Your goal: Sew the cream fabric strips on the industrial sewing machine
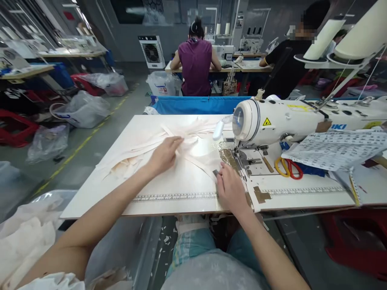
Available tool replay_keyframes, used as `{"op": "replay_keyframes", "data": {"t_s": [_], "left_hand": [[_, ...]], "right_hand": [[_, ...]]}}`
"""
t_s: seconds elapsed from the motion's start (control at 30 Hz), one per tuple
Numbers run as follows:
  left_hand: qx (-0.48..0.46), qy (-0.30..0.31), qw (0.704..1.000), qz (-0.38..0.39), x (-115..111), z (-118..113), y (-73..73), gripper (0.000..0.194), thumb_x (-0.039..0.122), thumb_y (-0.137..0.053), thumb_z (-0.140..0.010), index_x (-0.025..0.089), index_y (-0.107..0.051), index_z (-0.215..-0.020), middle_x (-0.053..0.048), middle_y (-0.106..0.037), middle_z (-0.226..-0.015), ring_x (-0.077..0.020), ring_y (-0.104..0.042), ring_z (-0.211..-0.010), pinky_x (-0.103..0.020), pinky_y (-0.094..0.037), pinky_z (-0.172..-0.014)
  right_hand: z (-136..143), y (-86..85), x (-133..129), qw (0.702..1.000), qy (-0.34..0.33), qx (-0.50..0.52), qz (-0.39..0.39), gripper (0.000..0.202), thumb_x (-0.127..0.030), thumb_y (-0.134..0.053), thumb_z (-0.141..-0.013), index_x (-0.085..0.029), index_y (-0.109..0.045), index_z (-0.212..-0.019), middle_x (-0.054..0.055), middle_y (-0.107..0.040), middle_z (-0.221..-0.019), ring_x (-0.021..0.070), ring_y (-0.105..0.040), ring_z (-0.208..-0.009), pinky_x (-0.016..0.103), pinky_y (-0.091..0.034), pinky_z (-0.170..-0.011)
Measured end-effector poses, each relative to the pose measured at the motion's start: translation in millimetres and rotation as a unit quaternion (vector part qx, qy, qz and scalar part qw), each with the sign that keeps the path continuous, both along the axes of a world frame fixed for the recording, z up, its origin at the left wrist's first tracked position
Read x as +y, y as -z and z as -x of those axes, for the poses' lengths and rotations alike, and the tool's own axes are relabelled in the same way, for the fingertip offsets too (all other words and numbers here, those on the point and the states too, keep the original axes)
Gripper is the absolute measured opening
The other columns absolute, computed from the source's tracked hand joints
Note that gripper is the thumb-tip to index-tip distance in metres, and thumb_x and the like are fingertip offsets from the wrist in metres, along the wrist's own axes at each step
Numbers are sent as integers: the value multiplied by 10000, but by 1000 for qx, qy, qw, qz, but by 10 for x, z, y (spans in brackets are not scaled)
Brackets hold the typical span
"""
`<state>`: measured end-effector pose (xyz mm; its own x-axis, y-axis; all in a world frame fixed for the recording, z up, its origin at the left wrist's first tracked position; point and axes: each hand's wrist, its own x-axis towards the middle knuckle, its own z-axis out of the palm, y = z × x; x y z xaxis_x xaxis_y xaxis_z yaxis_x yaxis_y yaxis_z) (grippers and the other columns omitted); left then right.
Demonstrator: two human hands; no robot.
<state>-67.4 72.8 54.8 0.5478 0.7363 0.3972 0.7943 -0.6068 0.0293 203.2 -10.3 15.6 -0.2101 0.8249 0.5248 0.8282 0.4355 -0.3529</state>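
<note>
Pale cream fabric (142, 144) lies in loose folds and strips across the white sewing table (99, 193). My left hand (165, 155) is closed on the fabric near its middle, fingertips together. Beside the sewing machine's needle area, my right hand (231, 187) is curled around a small dark grey piece (215, 172), whose kind I cannot make out. A strip of the fabric runs up to these right fingers. The white sewing machine (256, 121) stands just beyond my right hand, its presser foot (236, 149) over the metal plate.
Scissors with yellow and red handles (288, 167) lie right of the needle, next to a printed sheet (338, 149). A measuring tape strip (181, 196) runs along the front edge. Thread cones (325, 38) stand upper right. A fabric-filled bin (27, 237) sits at left. Co-workers sit ahead.
</note>
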Motion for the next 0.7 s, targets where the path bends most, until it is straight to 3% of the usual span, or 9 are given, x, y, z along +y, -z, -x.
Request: {"op": "replay_keyframes", "data": {"t_s": [0.1, 0.2, 0.3, 0.37, 0.47, 0.57, 0.67, 0.7], "left_hand": [[40, -10, 999, 20, 196, 197, -28, 740, 24, -395, -773, 152, -341, -1501, -157, -472, -1470, -274, -492, -1305, -430, -543, -929], [81, -1, 995, 62, 259, 113, 78, 560, 99, -409, -845, 188, -498, -1391, -97, -630, -1279, -207, -633, -1078, -262, -549, -743], [93, -22, 992, 86, 193, -11, 211, 374, 152, -421, -891, 188, -627, -1201, -67, -679, -1107, -174, -671, -861, -222, -489, -620], [88, -45, 991, 92, 46, -19, 271, 340, 137, -395, -900, 171, -635, -1137, -63, -679, -1076, -180, -673, -855, -224, -459, -593], [76, -68, 990, 93, -380, 76, 335, 316, 138, -388, -899, 147, -613, -1121, -81, -681, -1054, -204, -674, -893, -233, -452, -583], [65, -65, 992, 92, -1028, 197, 467, 354, 181, -435, -889, 143, -575, -1212, -118, -674, -1125, -212, -686, -863, -243, -469, -559], [9, 13, 998, 53, -1714, 268, 764, 405, 180, -407, -912, 164, -542, -1293, -121, -691, -1112, -212, -694, -891, -266, -533, -645], [-11, 13, 998, 62, -1903, 275, 896, 404, 173, -384, -934, 188, -546, -1304, -105, -700, -1091, -197, -697, -892, -261, -543, -676]], "right_hand": [[165, 123, 47, 999, -2, -51, -6, 223, -202, -343, -1001, -193, -559, -946, 145, -675, -1097, 249, -613, -958, 352, -448, -798], [172, 183, -16, 997, -4, -70, 11, 222, -200, -356, -1006, -185, -556, -911, 78, -667, -834, 183, -609, -706, 271, -369, -602], [-9, 171, -181, 998, -7, -53, 31, 225, -243, -357, -1009, -189, -555, -918, 10, -609, -634, 150, -568, -526, 259, -284, -495], [-225, 160, -362, 998, -21, -17, 49, 207, -272, -366, -1007, -200, -548, -940, -12, -602, -600, 150, -566, -489, 255, -305, -487], [-605, 195, -712, 996, -51, 53, 51, 137, -262, -409, -995, -219, -534, -958, -36, -583, -587, 146, -568, -473, 249, -374, -498], [-896, 324, -1020, 996, -75, 49, 12, 85, -223, -456, -972, -216, -540, -968, -46, -566, -558, 132, -509, -405, 256, -374, -461], [-1016, 555, -1141, 996, -88, 1, -25, 98, -210, -474, -961, -201, -570, -946, -8, -633, -616, 137, -554, -449, 257, -404, -488], [-1027, 656, -1138, 995, -90, -10, -40, 115, -210, -471, -962, -193, -581, -934, 4, -648, -629, 141, -577, -474, 257, -414, -505]]}}
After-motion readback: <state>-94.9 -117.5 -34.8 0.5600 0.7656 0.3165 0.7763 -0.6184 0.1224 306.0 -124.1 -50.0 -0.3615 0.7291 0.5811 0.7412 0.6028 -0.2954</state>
